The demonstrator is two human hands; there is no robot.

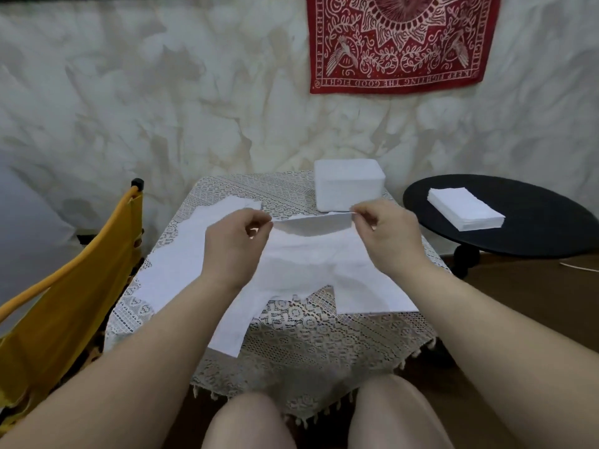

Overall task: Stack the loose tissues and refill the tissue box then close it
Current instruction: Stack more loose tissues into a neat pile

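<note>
Several loose white tissues [181, 254] lie spread over the lace-covered table [308, 345]. My left hand [233, 244] and my right hand [389, 238] each pinch one end of a single tissue [312, 226], which is lifted a little above the others and sags between them. A white tissue box [348, 186] stands at the table's far edge, just behind my right hand; its top side looks plain, and I cannot tell whether it is open.
A neat stack of white tissues [465, 212] sits on a round black side table [534, 228] to the right. A yellow folding chair [64, 303] stands close on the left. My knees are under the table's near edge. A red cloth [402, 43] hangs on the wall.
</note>
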